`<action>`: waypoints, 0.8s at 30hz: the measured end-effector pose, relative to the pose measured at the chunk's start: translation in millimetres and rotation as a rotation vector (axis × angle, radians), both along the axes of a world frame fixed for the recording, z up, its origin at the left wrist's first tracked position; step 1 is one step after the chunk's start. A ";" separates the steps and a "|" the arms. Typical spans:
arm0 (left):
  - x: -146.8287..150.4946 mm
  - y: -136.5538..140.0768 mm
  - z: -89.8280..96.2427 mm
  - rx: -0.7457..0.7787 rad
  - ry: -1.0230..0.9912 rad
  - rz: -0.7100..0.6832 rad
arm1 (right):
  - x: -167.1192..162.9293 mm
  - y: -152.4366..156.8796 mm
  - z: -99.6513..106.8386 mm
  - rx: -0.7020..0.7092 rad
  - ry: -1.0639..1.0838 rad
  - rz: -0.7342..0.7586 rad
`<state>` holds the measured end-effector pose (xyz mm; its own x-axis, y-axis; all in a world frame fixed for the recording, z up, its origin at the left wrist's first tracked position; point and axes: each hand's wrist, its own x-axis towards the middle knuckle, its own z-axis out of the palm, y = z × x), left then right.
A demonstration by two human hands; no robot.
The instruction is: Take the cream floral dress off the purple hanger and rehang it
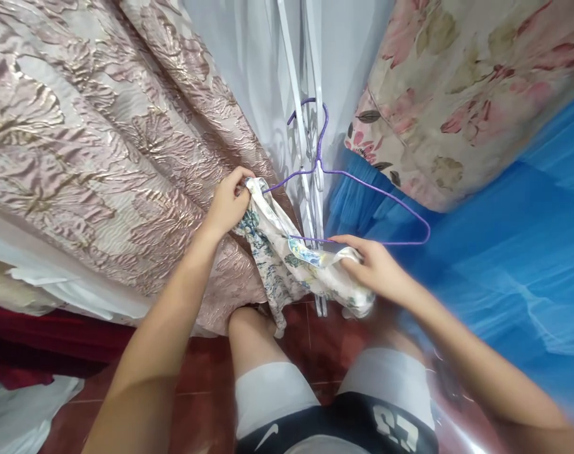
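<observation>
A purple wire hanger [386,194] is in front of me, its hook at the top near white metal poles. On its left arm sits one shoulder of a white floral garment [287,252] with blue and yellow print. At that shoulder my left hand [233,197] is closed, gripping the cloth and the hanger's end. My right hand [369,261] pinches the garment's other shoulder edge just below the hanger's bottom bar. The hanger's right arm is bare. The lower cloth hangs loosely over my legs.
Shiny pink embossed fabric [126,139] hangs at the left. White poles [315,126] stand in the middle before white cloth. Floral cloth [457,94] and blue tulle [514,221] hang at the right. Dark red cloth [45,347] lies low left, above a red tiled floor [197,391].
</observation>
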<state>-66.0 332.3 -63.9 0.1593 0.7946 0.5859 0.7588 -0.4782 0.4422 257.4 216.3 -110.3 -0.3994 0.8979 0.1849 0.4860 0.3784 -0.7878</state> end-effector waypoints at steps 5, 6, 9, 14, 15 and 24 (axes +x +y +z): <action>21.9 -15.0 -1.8 -0.077 -0.057 0.026 | -0.7 6.3 -5.1 0.006 0.061 -0.004; 30.0 -21.9 0.4 -0.050 -0.041 0.037 | -2.6 8.2 -6.4 0.009 0.074 0.000; 53.3 -37.4 6.1 0.046 0.005 0.043 | -5.8 10.8 -8.5 0.014 0.105 0.010; 54.2 -34.4 0.9 0.136 -0.040 0.098 | 23.7 -1.5 -12.6 0.260 0.220 -0.215; 50.1 -32.5 -1.1 0.150 -0.027 0.103 | 35.1 -3.2 -14.4 0.352 0.256 -0.336; 45.1 -35.0 -7.7 0.136 0.116 0.065 | 118.9 55.2 -3.0 0.537 0.181 -0.586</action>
